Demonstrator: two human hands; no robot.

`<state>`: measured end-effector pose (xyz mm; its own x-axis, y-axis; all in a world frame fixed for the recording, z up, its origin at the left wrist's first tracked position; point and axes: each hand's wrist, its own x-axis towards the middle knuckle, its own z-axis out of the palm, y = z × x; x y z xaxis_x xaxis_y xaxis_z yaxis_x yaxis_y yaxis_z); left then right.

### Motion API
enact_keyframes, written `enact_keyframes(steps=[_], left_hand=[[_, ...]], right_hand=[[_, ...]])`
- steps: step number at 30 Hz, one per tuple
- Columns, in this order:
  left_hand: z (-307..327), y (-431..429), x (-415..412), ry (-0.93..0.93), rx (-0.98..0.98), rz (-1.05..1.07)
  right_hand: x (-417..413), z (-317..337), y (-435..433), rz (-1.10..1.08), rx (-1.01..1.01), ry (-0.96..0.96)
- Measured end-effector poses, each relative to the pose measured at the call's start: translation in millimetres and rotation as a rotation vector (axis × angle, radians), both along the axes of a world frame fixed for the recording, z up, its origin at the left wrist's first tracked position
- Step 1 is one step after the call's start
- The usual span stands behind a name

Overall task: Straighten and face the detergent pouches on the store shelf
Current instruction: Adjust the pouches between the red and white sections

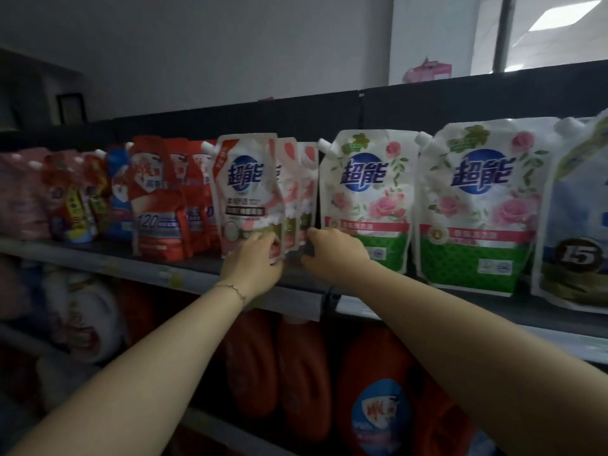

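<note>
A white and pink detergent pouch (246, 189) stands tilted at the front of the top shelf (197, 274). My left hand (255, 263) grips its bottom edge, fingers curled round the lower right corner. Two more pink pouches (296, 189) stand behind it, turned partly sideways. My right hand (332, 255) reaches in beside them, its fingers curled at the base of the rear pouch; what the fingertips hold is hidden. Two rose-printed white and green pouches (368, 195) (477, 205) face forward to the right.
Red pouches (158, 199) and a blue one (116, 192) crowd the shelf's left part. A blue and white pouch (579, 212) stands at the far right. Red detergent jugs (306, 373) fill the lower shelf. Price tags (171, 276) line the shelf edge.
</note>
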<state>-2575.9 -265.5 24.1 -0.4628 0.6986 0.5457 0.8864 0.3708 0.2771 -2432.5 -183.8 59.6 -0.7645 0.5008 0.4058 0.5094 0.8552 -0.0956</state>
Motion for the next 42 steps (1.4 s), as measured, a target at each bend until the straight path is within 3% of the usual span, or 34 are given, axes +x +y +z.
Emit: enact_keyframes(steps=[3,8,12,19,29,35,38,42], left_hand=[[-3.3,-13.4,-34.1,-0.042,-0.039,0.064],[-5.2,-17.2,-91.7,-0.119,-0.050,0.055],[3.4,-8.7,-133.3,-0.096,-0.069,-0.016],[2.3,15.2,-169.5,0.018,-0.054,-0.166],[3.9,51.1,-194.4,0.095,-0.070,-0.208],[6.6,43.2,-197.8,0.100,-0.101,-0.195],[11.1,27.8,-197.5,0.017,-0.059,-0.262],[10.4,1.2,-195.6,0.046,-0.027,-0.309]], right_hand=[[-26.0,-4.3,0.2,0.002,-0.029,-0.007],[-79.0,-9.6,-3.1,0.070,0.374,-0.032],[-128.8,-7.4,-9.5,0.103,0.572,-0.090],[-180.2,-22.4,19.8,-0.019,0.480,-0.167],[-199.4,-18.3,45.2,-0.151,0.458,-0.202],[-195.9,-10.1,34.2,-0.133,0.485,-0.249],[-192.6,-8.5,20.1,-0.112,0.485,-0.263],[-194.3,-6.3,-1.2,-0.073,0.519,-0.134]])
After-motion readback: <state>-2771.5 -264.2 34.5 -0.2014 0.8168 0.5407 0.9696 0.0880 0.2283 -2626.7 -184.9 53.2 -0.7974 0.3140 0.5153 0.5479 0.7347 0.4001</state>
